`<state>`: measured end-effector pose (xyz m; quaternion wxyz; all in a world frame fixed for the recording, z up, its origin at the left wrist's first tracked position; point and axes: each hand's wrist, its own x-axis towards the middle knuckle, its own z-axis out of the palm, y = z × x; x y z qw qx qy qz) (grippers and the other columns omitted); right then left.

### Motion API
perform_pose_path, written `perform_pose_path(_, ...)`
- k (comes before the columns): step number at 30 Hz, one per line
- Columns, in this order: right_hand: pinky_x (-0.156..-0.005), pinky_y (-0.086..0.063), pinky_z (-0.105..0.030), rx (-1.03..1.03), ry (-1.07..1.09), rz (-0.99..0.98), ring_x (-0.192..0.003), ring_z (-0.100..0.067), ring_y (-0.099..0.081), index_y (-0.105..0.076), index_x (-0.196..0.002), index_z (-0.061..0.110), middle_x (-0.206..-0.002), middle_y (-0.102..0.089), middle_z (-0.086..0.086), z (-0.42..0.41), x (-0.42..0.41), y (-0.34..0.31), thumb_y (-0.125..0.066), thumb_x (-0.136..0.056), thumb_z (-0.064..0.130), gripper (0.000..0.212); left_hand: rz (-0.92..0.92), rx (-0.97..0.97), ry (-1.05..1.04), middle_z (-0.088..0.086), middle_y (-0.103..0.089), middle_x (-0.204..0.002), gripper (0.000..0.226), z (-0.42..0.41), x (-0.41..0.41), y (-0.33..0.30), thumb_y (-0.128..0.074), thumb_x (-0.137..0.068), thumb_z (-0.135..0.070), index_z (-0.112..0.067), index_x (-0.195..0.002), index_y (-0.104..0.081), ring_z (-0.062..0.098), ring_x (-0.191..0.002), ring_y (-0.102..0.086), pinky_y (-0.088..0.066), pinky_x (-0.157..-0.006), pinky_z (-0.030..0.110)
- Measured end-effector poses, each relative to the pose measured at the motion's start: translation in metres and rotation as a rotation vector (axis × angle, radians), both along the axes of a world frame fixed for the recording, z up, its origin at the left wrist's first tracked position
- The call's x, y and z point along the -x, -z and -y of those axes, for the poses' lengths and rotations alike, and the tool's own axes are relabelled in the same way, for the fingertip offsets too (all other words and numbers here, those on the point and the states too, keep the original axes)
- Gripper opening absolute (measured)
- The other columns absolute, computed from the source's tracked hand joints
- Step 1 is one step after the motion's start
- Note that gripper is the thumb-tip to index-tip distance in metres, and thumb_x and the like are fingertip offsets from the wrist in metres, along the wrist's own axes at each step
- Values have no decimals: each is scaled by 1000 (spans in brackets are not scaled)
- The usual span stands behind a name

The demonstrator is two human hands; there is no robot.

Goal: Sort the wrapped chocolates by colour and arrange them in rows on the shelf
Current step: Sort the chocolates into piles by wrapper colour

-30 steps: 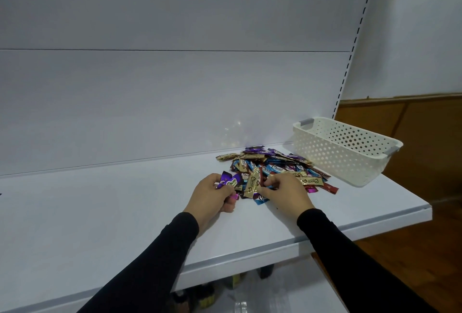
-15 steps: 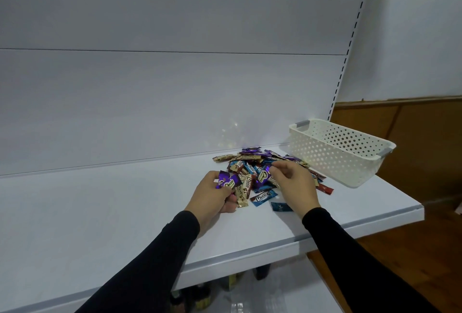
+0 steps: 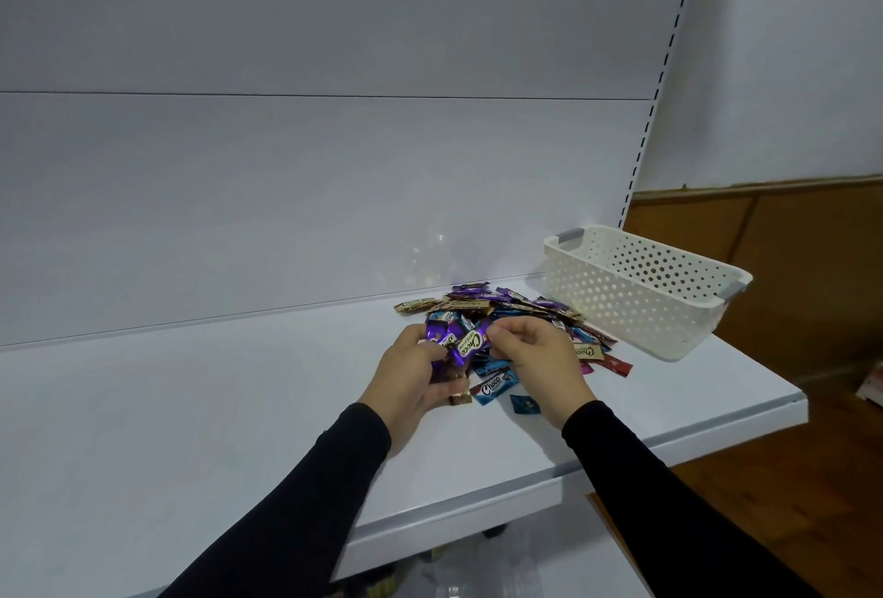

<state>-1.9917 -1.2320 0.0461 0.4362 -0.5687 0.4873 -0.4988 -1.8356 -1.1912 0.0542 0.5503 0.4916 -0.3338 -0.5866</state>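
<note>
Small print on purple wrapper point(image 3: 466, 343) unreadable

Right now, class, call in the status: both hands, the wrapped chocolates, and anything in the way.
Left hand grips purple-wrapped chocolates. Right hand pinches one of them. Mixed-colour chocolate pile unsorted, no rows. White perforated plastic basket beside pile, not blocking.

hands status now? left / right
Left hand: grips a bunch of purple chocolates.
Right hand: pinches the end of a purple chocolate.
</note>
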Motion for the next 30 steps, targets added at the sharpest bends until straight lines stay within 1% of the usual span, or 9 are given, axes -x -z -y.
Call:
perform_pose_path(5,-78,-55,-26,41,35,-58,-80,-8,-71,-72,-96,17,-86,-74,3,10,-9,-4,-70,-89,25,11,-104,2,-7,16,-74,-100,19,15,0,-2,-62,-98,-20,-11,-115,-60,20,-75,-72,-56,-68,31)
perform_pose_path(8,-75,-54,-24,57,4,-106,-77,-9,-70,-73,-91,20,-83,-74,2,21,-14,-7,-71,-89,25,6,-48,61,-24,12,-75,-99,21,29,-1,0,-64,-97,-12,-11,-117,-60,18,-79,-72,-57,-77,31)
perform_pose_path(11,-77,-54,-26,134,60,-188,-81,-9,-69,-73,-91,22,-83,-74,6,37,-5,-14,-68,-90,30,9,-37,87,-52,12,-73,-94,21,44,-3,-2,-62,-96,-6,-7,-117,-58,15,-73,-72,-58,-68,28)
perform_pose_path(13,-82,-51,-26,212,185,-360,-89,-10,-66,-72,-99,21,-93,-72,7,55,9,-19,-62,-95,30,14,-31,95,-60,14,-70,-101,23,53,-5,-3,-63,-96,-8,-8,-118,-56,14,-73,-73,-59,-68,29)
perform_pose_path(16,-94,-44,-33,241,288,-797,-108,-24,-60,-65,-121,11,-118,-65,-10,91,33,-20,-50,-100,28,31,-31,122,-71,17,-64,-116,32,65,-6,-1,-66,-95,-10,-11,-124,-53,16,-79,-73,-60,-71,30)
perform_pose_path(18,-88,-43,-34,140,236,-1006,-107,-33,-59,-63,-109,4,-113,-64,-20,109,42,-14,-42,-102,26,31,-19,131,-55,19,-64,-119,35,69,-5,0,-67,-94,-11,-10,-126,-54,19,-84,-72,-59,-73,30)
perform_pose_path(21,-73,-41,-33,56,207,-1150,-84,-29,-60,-57,-89,6,-97,-67,-18,111,44,0,-34,-104,27,35,-19,129,-38,19,-65,-117,33,72,-6,1,-66,-95,-12,-11,-126,-55,20,-86,-73,-60,-74,32)
perform_pose_path(27,-90,-49,-36,124,213,-960,-101,-28,-64,-68,-117,9,-110,-71,-12,97,45,-1,-52,-99,23,28,-44,117,-37,18,-64,-115,34,68,-9,1,-64,-95,-8,-7,-127,-52,16,-77,-72,-61,-73,33)
perform_pose_path(30,-88,-47,-29,161,176,-880,-98,-21,-65,-71,-116,13,-109,-73,-6,82,43,-4,-56,-98,23,25,-40,105,-55,18,-64,-117,39,63,-10,1,-65,-95,-8,-7,-131,-50,16,-77,-72,-60,-71,31)
